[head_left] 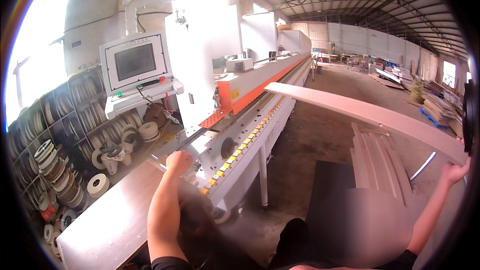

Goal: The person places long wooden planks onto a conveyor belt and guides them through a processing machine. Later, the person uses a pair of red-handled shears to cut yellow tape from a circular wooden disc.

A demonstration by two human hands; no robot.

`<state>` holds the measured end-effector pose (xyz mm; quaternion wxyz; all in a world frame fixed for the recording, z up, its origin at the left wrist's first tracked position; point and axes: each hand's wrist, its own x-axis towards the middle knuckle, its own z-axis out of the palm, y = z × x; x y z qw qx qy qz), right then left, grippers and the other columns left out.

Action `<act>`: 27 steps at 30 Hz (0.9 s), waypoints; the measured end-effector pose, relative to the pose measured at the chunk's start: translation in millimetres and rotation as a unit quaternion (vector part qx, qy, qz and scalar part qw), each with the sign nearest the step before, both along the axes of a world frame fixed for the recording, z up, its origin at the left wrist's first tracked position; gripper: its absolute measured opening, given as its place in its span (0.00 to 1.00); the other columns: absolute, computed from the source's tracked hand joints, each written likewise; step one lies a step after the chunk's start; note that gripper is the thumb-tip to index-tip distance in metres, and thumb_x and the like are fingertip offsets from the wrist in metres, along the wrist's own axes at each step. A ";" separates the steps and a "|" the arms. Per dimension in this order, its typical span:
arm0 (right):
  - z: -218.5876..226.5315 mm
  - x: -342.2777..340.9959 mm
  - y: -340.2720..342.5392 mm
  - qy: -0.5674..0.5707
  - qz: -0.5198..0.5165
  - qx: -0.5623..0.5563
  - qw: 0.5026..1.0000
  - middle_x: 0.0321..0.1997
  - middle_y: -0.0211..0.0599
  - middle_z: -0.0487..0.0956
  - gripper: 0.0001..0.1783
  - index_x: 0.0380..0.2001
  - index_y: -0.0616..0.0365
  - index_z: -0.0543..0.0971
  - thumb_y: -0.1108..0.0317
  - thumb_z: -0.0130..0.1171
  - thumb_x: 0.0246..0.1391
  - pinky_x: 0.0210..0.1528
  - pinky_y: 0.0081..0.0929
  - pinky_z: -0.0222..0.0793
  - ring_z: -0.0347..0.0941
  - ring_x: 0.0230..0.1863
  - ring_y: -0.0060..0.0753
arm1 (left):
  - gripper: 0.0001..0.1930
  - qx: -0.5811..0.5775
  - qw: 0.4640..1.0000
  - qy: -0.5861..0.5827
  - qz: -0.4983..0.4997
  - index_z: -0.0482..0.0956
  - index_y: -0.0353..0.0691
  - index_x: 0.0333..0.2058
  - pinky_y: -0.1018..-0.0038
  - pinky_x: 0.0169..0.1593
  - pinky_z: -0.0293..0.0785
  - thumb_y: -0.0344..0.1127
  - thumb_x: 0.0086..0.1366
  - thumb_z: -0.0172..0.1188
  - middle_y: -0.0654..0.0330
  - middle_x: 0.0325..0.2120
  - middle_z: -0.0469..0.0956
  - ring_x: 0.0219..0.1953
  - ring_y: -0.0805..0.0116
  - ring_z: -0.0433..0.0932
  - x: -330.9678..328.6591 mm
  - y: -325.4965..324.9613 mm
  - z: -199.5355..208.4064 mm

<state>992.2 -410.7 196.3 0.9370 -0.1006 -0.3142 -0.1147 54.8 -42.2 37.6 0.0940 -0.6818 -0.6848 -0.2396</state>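
Note:
At the right edge, my right hand [454, 172] grips the near end of a long pale board [360, 112]. The board slants up and away to the left, its far end beside the machine's orange guard and track. My left hand [179, 162] is closed at the infeed end of the long white edge-banding machine [270, 155], by the corner of a smooth pale worktable [115, 215]. Whatever its fingers close on, if anything, is hidden. A row of yellow-and-white pads [240, 151] runs along the machine's near side, just right of that hand.
A control panel [135, 62] with a dark screen stands at the left. Rolls of edging tape [62, 180] fill racks and the floor behind the worktable. Several long boards [375, 162] lie low on the right, near a black sheet [327, 190]. Panel stacks [440, 110] stand farther back.

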 end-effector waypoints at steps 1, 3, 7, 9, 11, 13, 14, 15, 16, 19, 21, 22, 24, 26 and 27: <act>-4.3 -18.6 12.7 0.024 0.033 -0.001 0.999 0.62 0.53 0.80 0.32 0.65 0.71 0.72 0.54 0.48 0.71 0.75 0.52 0.67 0.76 0.66 0.53 | 0.12 0.062 0.998 0.008 -0.013 0.90 0.47 0.38 0.55 0.44 0.81 0.46 0.66 0.65 0.54 0.34 0.88 0.40 0.50 0.87 3.0 -4.1 6.3; -13.0 -59.8 40.5 0.077 0.099 0.005 0.992 0.63 0.53 0.79 0.33 0.66 0.70 0.71 0.53 0.49 0.71 0.75 0.51 0.66 0.75 0.67 0.52 | 0.08 0.181 0.982 0.024 -0.038 0.88 0.46 0.37 0.60 0.40 0.79 0.41 0.67 0.65 0.57 0.31 0.86 0.38 0.54 0.86 22.7 -15.1 28.8; -52.6 -92.2 82.3 0.091 0.191 -0.014 0.977 0.58 0.48 0.79 0.32 0.63 0.68 0.73 0.51 0.50 0.68 0.68 0.45 0.69 0.75 0.60 0.46 | 0.12 0.454 0.871 -0.050 -0.183 0.83 0.39 0.43 0.58 0.45 0.78 0.27 0.61 0.69 0.57 0.36 0.85 0.40 0.51 0.83 123.7 -81.1 97.3; -72.1 -124.1 101.0 0.072 0.221 -0.027 0.972 0.52 0.44 0.78 0.30 0.60 0.65 0.73 0.50 0.51 0.67 0.64 0.42 0.70 0.74 0.54 0.43 | 0.22 0.457 0.851 -0.015 -0.257 0.80 0.40 0.52 0.54 0.50 0.76 0.31 0.57 0.72 0.55 0.45 0.85 0.46 0.50 0.83 174.9 -131.4 104.5; -82.8 -179.1 120.6 0.064 0.272 -0.047 0.959 0.46 0.40 0.76 0.27 0.56 0.61 0.73 0.49 0.51 0.66 0.60 0.39 0.71 0.73 0.49 0.39 | 0.38 0.372 0.861 0.035 -0.346 0.76 0.40 0.61 0.55 0.58 0.75 0.43 0.53 0.79 0.54 0.58 0.81 0.57 0.52 0.80 215.4 -186.1 109.2; -96.3 -232.3 139.7 0.062 0.331 -0.067 0.939 0.43 0.38 0.74 0.25 0.53 0.58 0.73 0.48 0.51 0.65 0.55 0.37 0.72 0.72 0.47 0.37 | 0.43 0.229 0.892 0.109 -0.374 0.76 0.38 0.65 0.53 0.65 0.72 0.51 0.53 0.78 0.49 0.67 0.76 0.64 0.49 0.77 244.7 -227.8 106.0; -113.0 -258.9 157.8 0.063 0.367 -0.075 0.925 0.43 0.38 0.74 0.25 0.52 0.58 0.74 0.48 0.51 0.65 0.53 0.36 0.72 0.72 0.46 0.36 | 0.41 0.196 0.895 0.141 -0.375 0.76 0.39 0.65 0.54 0.66 0.72 0.55 0.57 0.75 0.49 0.68 0.74 0.66 0.49 0.76 250.1 -240.9 102.6; -126.0 -285.5 171.9 0.045 0.403 -0.074 0.911 0.44 0.36 0.74 0.24 0.52 0.56 0.73 0.48 0.50 0.67 0.55 0.36 0.72 0.73 0.47 0.36 | 0.41 0.177 0.901 0.157 -0.365 0.75 0.39 0.66 0.55 0.65 0.72 0.56 0.60 0.73 0.49 0.69 0.73 0.66 0.50 0.76 250.1 -249.9 98.0; -133.9 -318.5 178.8 0.015 0.432 -0.085 0.898 0.44 0.38 0.75 0.25 0.53 0.57 0.73 0.47 0.49 0.67 0.54 0.36 0.73 0.73 0.46 0.37 | 0.41 0.159 0.905 0.172 -0.355 0.73 0.38 0.67 0.55 0.65 0.72 0.57 0.62 0.71 0.49 0.69 0.72 0.65 0.51 0.76 248.9 -256.4 92.4; -152.1 -404.0 184.0 0.025 0.523 -0.133 0.842 0.43 0.39 0.77 0.27 0.53 0.53 0.73 0.43 0.50 0.64 0.51 0.39 0.75 0.75 0.44 0.37 | 0.42 0.107 0.918 0.178 -0.338 0.72 0.38 0.69 0.58 0.63 0.73 0.58 0.63 0.70 0.48 0.70 0.72 0.63 0.52 0.76 250.2 -265.1 79.9; -169.9 -453.4 182.2 -0.021 0.582 -0.172 0.795 0.51 0.44 0.80 0.26 0.56 0.54 0.72 0.47 0.50 0.66 0.57 0.43 0.76 0.79 0.50 0.41 | 0.42 0.079 0.927 0.181 -0.318 0.71 0.38 0.69 0.60 0.61 0.74 0.58 0.63 0.69 0.49 0.69 0.72 0.62 0.53 0.77 248.7 -267.9 73.8; -179.1 -469.0 184.0 -0.104 0.587 -0.204 0.777 0.59 0.48 0.80 0.25 0.60 0.57 0.71 0.53 0.49 0.68 0.62 0.45 0.74 0.79 0.55 0.42 | 0.42 0.082 0.935 0.173 -0.298 0.71 0.38 0.69 0.59 0.61 0.74 0.56 0.62 0.71 0.49 0.67 0.74 0.61 0.53 0.77 247.7 -270.5 73.4; -191.3 -493.9 195.0 -0.321 0.561 -0.270 0.714 0.69 0.48 0.74 0.28 0.69 0.62 0.68 0.64 0.52 0.69 0.71 0.40 0.66 0.72 0.69 0.41 | 0.41 0.090 0.949 0.158 -0.258 0.72 0.39 0.67 0.58 0.61 0.75 0.52 0.59 0.73 0.50 0.62 0.76 0.60 0.52 0.78 244.1 -273.3 74.0; -188.5 -514.6 190.0 -0.444 0.549 -0.329 0.627 0.70 0.42 0.73 0.37 0.72 0.62 0.69 0.49 0.62 0.71 0.72 0.37 0.65 0.67 0.71 0.34 | 0.41 0.058 0.957 0.155 -0.239 0.72 0.41 0.68 0.58 0.60 0.76 0.51 0.59 0.73 0.52 0.57 0.78 0.57 0.52 0.79 228.9 -262.9 67.0; -188.5 -524.8 190.7 -0.471 0.581 -0.357 0.560 0.70 0.41 0.73 0.38 0.72 0.62 0.69 0.47 0.62 0.71 0.71 0.36 0.65 0.67 0.70 0.33 | 0.41 0.039 0.961 0.156 -0.227 0.72 0.42 0.68 0.58 0.59 0.76 0.51 0.59 0.73 0.53 0.55 0.78 0.55 0.53 0.79 218.6 -261.6 65.1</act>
